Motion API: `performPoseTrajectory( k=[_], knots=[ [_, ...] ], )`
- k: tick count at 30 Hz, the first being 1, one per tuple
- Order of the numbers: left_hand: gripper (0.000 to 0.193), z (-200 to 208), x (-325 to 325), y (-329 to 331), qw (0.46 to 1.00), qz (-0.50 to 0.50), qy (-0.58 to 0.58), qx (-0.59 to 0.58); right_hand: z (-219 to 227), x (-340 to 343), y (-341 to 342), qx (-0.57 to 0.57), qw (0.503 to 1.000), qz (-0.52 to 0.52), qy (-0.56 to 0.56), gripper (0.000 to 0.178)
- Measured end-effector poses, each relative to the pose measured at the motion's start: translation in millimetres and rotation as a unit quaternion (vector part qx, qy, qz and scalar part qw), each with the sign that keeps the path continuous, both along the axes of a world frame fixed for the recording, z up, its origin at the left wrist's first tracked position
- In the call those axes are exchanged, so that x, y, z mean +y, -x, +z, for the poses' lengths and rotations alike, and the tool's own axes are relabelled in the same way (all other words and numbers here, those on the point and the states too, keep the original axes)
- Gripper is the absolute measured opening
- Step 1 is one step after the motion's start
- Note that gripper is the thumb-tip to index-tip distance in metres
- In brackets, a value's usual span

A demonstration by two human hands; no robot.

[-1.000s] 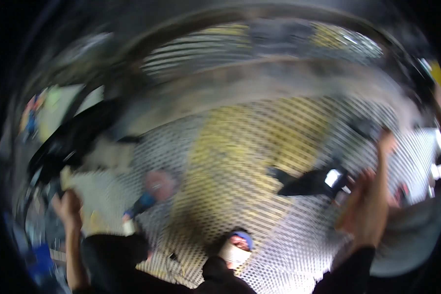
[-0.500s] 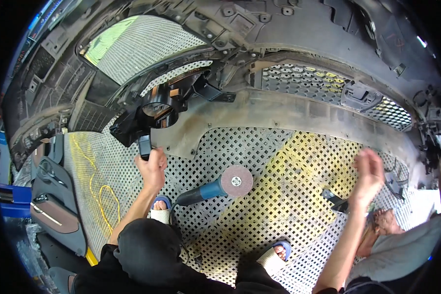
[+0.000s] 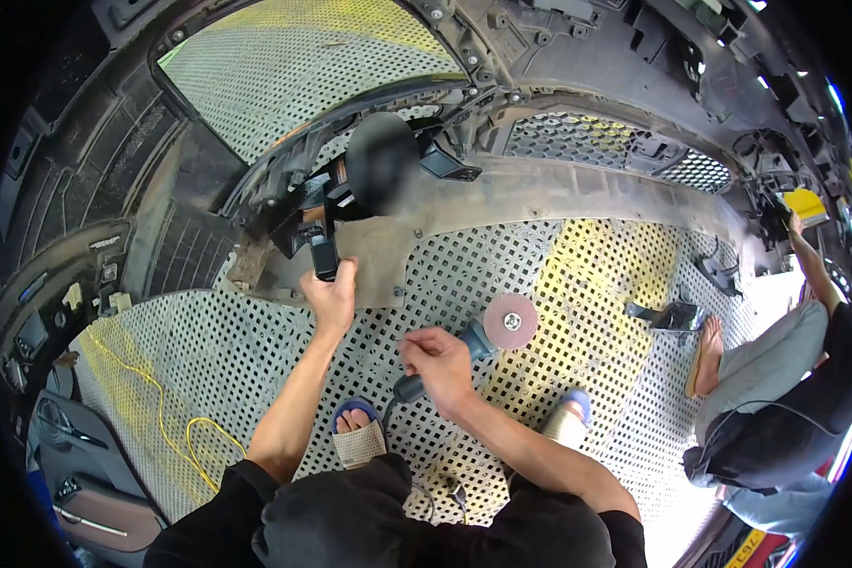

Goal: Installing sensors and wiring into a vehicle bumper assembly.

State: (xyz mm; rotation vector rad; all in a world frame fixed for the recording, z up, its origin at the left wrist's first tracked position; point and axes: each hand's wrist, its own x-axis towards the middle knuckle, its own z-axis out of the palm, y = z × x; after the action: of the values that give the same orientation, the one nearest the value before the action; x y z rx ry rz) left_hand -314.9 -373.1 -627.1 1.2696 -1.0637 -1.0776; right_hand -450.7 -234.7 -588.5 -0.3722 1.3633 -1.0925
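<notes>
With our left hand (image 3: 331, 301) we grip the lower end of a black plastic part (image 3: 325, 257), whose upper end is blurred where it lies against the inner side of a large car bumper (image 3: 540, 201). Our right hand (image 3: 437, 367) hangs with fingers curled over the angle grinder (image 3: 480, 342), and we cannot tell whether it touches or holds it; the grinder lies just ahead of our sandalled feet (image 3: 358, 434) on perforated matting (image 3: 459, 260), its round sanding disc (image 3: 511, 322) facing up
</notes>
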Motion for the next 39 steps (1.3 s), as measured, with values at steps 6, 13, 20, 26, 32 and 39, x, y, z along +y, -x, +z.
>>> performPoseTrajectory(
  k=[6, 13, 20, 26, 32, 39],
  knots=[
    [0.032, 5, -3, 14, 1.000, -0.006, -0.002, -0.005, 24, -37, -21, -0.024, 0.997, -0.009, 0.067, 0.017],
    [0.034, -11, -9, 17, 0.999, 0.026, 0.009, 0.022, 16, -53, 2, -0.059, 0.993, -0.097, 0.041, 0.013],
    [0.032, -25, -21, 29, 0.997, 0.031, 0.002, 0.064, 4, -64, 26, -0.097, 0.987, -0.119, 0.042, 0.013],
    [0.025, -27, -34, 15, 0.994, 0.001, -0.001, 0.113, -3, -92, 53, -0.071, 0.981, -0.148, 0.101, 0.015],
    [0.024, -27, -40, 10, 0.986, -0.009, -0.032, 0.163, -2, -149, 100, 0.029, 0.971, -0.188, 0.147, 0.024],
    [0.028, -31, -45, -2, 0.985, -0.035, -0.045, 0.161, -12, -194, 127, 0.255, 0.940, -0.095, 0.204, 0.043]
  ],
)
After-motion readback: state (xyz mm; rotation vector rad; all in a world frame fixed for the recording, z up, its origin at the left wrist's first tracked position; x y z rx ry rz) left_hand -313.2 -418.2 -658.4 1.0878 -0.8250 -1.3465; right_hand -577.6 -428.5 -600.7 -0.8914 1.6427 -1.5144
